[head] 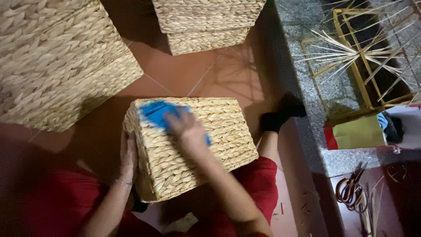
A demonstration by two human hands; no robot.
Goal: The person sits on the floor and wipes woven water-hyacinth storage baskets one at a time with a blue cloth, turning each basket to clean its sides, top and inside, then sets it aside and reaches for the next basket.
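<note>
Person sits on the reddish-brown tiled floor (pixel 184 72) in red trousers, one dark-socked foot (pixel 280 116) stretched out just right of the work. Work piece: rectangular woven straw basket (pixel 193 153), lying between the legs, flat side up. Right hand (pixel 188 131) lies flat on that upper face, pressing a blue cloth (pixel 158 112) against the weave near the far left corner; fingers blurred, so can't tell how tightly they hold it. Left hand (pixel 128 156) is spread open against the basket's left side wall, bracing it; thin bracelet (pixel 123 182) on that wrist. Surroundings: large woven straw basket (pixel 57 61) at far left, near the work piece but apart from it; two stacked woven straw baskets (pixel 206 24) at top centre, well apart. Basket count: four total, one in hand. Right of the foot runs a grey speckled stone ledge (pixel 298 66). Beyond it, one yellow metal frame (pixel 364 66) with a fan of loose pale straw stalks (pixel 346 50) across it. One yellow-green sheet (pixel 357 131) below the frame. Scissors with dark handles (pixel 351 191) at lower right; how many pairs, can't tell. Nothing sits between the hands and the basket.
</note>
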